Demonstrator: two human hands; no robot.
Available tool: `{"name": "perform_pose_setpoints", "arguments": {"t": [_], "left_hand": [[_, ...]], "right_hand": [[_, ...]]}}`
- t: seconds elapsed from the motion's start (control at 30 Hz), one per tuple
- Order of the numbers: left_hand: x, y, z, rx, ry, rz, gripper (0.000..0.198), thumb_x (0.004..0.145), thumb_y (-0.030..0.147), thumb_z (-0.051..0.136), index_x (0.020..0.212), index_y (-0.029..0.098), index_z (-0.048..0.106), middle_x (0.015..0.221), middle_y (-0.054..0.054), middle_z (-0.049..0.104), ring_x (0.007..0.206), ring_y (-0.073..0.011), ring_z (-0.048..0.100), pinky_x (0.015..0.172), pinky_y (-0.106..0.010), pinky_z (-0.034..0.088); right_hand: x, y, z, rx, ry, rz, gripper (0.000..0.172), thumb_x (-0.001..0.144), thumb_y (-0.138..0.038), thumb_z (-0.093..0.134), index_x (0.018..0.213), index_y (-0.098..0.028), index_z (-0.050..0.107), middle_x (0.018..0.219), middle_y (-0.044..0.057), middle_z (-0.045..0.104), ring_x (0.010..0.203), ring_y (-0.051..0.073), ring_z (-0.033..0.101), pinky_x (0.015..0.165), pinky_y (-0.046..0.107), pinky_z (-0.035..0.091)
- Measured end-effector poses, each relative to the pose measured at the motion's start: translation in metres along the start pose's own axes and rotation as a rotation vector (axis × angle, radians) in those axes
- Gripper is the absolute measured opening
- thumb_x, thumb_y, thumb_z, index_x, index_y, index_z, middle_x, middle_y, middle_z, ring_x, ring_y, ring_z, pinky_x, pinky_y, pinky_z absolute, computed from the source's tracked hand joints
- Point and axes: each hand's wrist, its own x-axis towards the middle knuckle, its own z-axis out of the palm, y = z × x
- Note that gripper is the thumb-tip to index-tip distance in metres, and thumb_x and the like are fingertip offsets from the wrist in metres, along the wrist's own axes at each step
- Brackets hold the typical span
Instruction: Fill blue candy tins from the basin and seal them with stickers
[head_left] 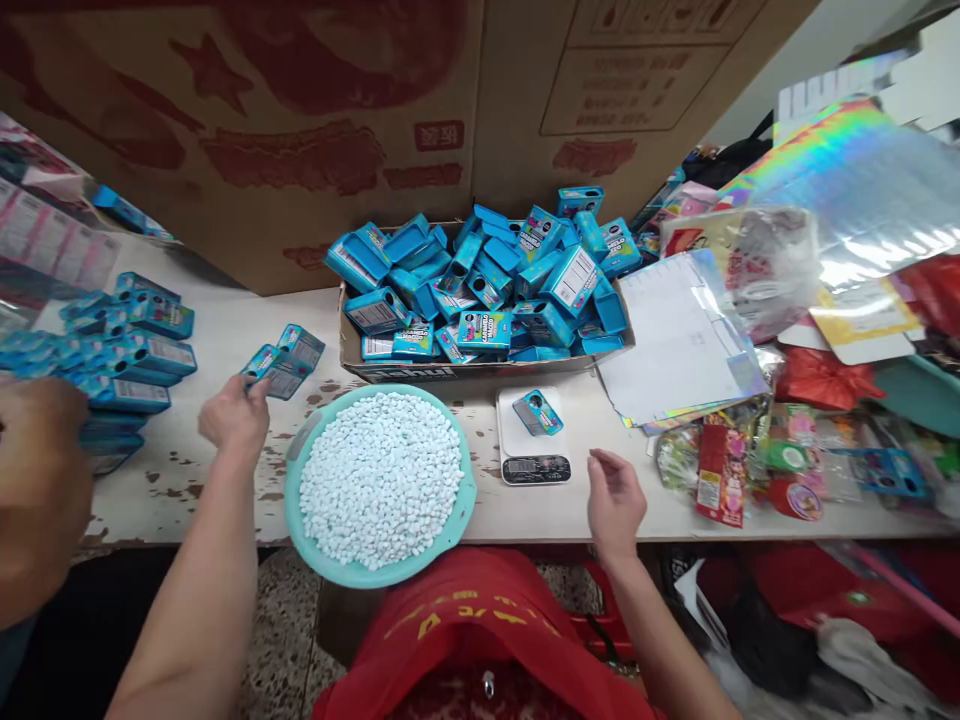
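Note:
My left hand [234, 415] pinches a small blue candy box [262, 362] by its near end. Just past it, two more blue boxes [298, 350] lie together on the table. My right hand [616, 502] rests over the table's front, fingers loosely bent and holding nothing, to the right of a white digital scale [512, 440]. One blue candy box [538, 412] lies on the scale's plate. Between my arms stands a turquoise basin [294, 500] heaped with small white candies [382, 478]. Behind it, a low carton [480, 374] overflows with blue candy boxes [484, 330].
Another person's hand [37, 480], blurred, is at the far left beside stacked blue boxes [139, 350]. A large cardboard box [480, 120] walls off the back. Papers [679, 335] and plastic-wrapped sweets [724, 475] crowd the right side.

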Motion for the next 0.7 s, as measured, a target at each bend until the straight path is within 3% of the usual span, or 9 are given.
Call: {"name": "perform_pose_setpoints", "arguments": {"t": [0.13, 0.23, 0.33, 0.4, 0.5, 0.53, 0.6, 0.7], "left_hand": [[0.015, -0.002, 0.031, 0.025, -0.217, -0.091, 0.045, 0.085, 0.052, 0.039, 0.11, 0.021, 0.059, 0.081, -0.003, 0.056, 0.082, -0.0233, 0.052, 0.067, -0.033, 0.038], [0.011, -0.003, 0.036, -0.014, -0.204, -0.101, 0.041, 0.084, 0.049, 0.044, 0.108, 0.02, 0.06, 0.085, -0.005, 0.059, 0.084, -0.0243, 0.054, 0.069, -0.034, 0.04], [-0.013, 0.004, 0.033, -0.03, -0.118, -0.081, 0.037, 0.087, 0.041, 0.042, 0.11, 0.017, 0.059, 0.09, -0.007, 0.062, 0.084, -0.0222, 0.055, 0.073, -0.034, 0.041], [-0.042, 0.018, 0.033, -0.113, -0.121, 0.079, 0.033, 0.089, 0.037, 0.04, 0.105, 0.017, 0.061, 0.091, -0.008, 0.064, 0.085, -0.0205, 0.056, 0.078, -0.033, 0.042], [-0.095, 0.045, 0.043, -0.251, -0.364, 0.564, 0.025, 0.088, 0.03, 0.042, 0.093, 0.017, 0.063, 0.099, -0.008, 0.064, 0.096, -0.02, 0.055, 0.089, -0.031, 0.04], [-0.11, 0.054, 0.046, -0.22, -0.407, 0.648, 0.025, 0.087, 0.032, 0.043, 0.093, 0.018, 0.063, 0.1, -0.008, 0.063, 0.099, -0.0208, 0.054, 0.091, -0.032, 0.038], [-0.133, 0.065, 0.052, -0.119, -0.442, 0.669, 0.028, 0.088, 0.037, 0.042, 0.095, 0.018, 0.061, 0.101, -0.01, 0.061, 0.1, -0.0224, 0.053, 0.089, -0.034, 0.039], [-0.147, 0.069, 0.053, -0.102, -0.486, 0.594, 0.03, 0.09, 0.041, 0.038, 0.093, 0.018, 0.058, 0.097, -0.009, 0.061, 0.091, -0.0214, 0.056, 0.077, -0.03, 0.04]], "right_hand": [[0.017, 0.028, -0.01, -0.014, -0.04, 0.128, 0.036, 0.072, -0.044, 0.062, 0.093, -0.015, 0.059, 0.093, 0.011, 0.065, 0.083, 0.021, 0.06, 0.079, 0.041, 0.049], [0.016, 0.029, 0.002, 0.003, -0.102, 0.105, 0.039, 0.073, -0.046, 0.062, 0.098, -0.015, 0.057, 0.1, 0.012, 0.063, 0.09, 0.021, 0.059, 0.081, 0.041, 0.049], [0.015, 0.024, 0.025, -0.006, -0.147, 0.008, 0.053, 0.069, -0.046, 0.067, 0.11, -0.017, 0.052, 0.115, 0.013, 0.056, 0.102, 0.023, 0.055, 0.084, 0.042, 0.048], [0.019, 0.021, 0.044, -0.023, -0.163, -0.058, 0.064, 0.065, -0.046, 0.071, 0.117, -0.018, 0.049, 0.12, 0.013, 0.052, 0.109, 0.025, 0.052, 0.086, 0.043, 0.046], [0.03, 0.013, 0.066, -0.008, -0.181, -0.066, 0.057, 0.065, -0.047, 0.07, 0.111, -0.016, 0.054, 0.11, 0.01, 0.058, 0.101, 0.024, 0.056, 0.087, 0.042, 0.045], [0.034, 0.008, 0.07, 0.001, -0.192, -0.056, 0.052, 0.066, -0.047, 0.069, 0.106, -0.016, 0.057, 0.105, 0.009, 0.06, 0.096, 0.023, 0.057, 0.086, 0.042, 0.046], [0.036, -0.007, 0.072, 0.012, -0.222, -0.06, 0.047, 0.069, -0.048, 0.067, 0.102, -0.016, 0.059, 0.097, 0.007, 0.063, 0.087, 0.022, 0.059, 0.083, 0.04, 0.047], [0.028, -0.038, 0.061, -0.008, -0.272, -0.169, 0.044, 0.07, -0.047, 0.068, 0.102, -0.017, 0.06, 0.095, 0.006, 0.064, 0.086, 0.021, 0.06, 0.081, 0.037, 0.048]]}}
